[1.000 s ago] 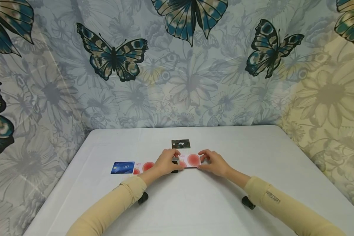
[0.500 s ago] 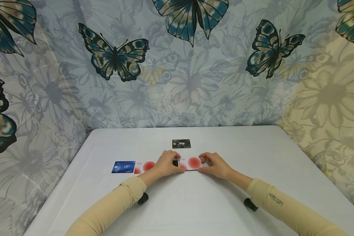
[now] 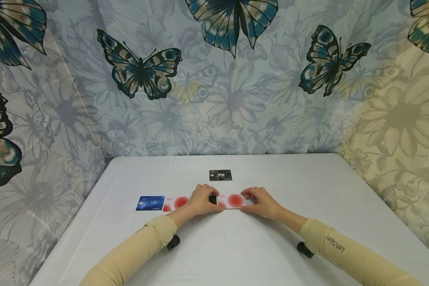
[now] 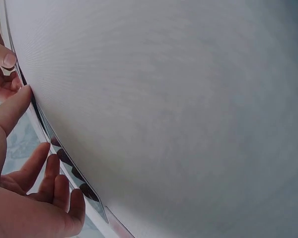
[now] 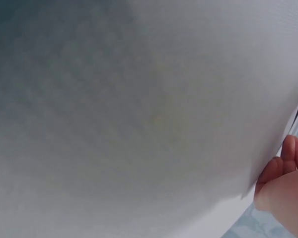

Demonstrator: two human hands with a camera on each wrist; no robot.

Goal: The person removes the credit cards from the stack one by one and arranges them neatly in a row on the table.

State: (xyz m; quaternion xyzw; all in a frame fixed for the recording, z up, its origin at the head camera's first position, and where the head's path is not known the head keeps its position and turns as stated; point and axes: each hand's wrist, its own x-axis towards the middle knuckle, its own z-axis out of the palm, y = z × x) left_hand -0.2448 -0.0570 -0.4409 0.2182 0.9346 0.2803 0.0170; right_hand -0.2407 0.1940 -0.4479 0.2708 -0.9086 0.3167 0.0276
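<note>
A white card with pink-red circles point(image 3: 235, 201) lies between my two hands, its near edge close over the white table. My left hand point(image 3: 201, 200) holds its left end, thumb at the near corner and index finger at the far one. At its right end my right hand point(image 3: 261, 203) holds the card the same way. A dark card point(image 3: 212, 199) shows under the arch of my left hand, mostly hidden by it. Left of that hand lie a second card with red circles point(image 3: 180, 203) and a blue VIP card point(image 3: 150, 203), side by side.
A black Vip card point(image 3: 220, 175) lies on the white table point(image 3: 271, 254) beyond my hands. Black wrist cameras point(image 3: 305, 249) hang under both sleeves. Behind the table's far edge rises a backdrop with butterflies and flowers point(image 3: 232, 107).
The card with red circles between my hands has come a little toward me, level with the row on its left. Both hands moved slightly with it; the other cards stayed put.
</note>
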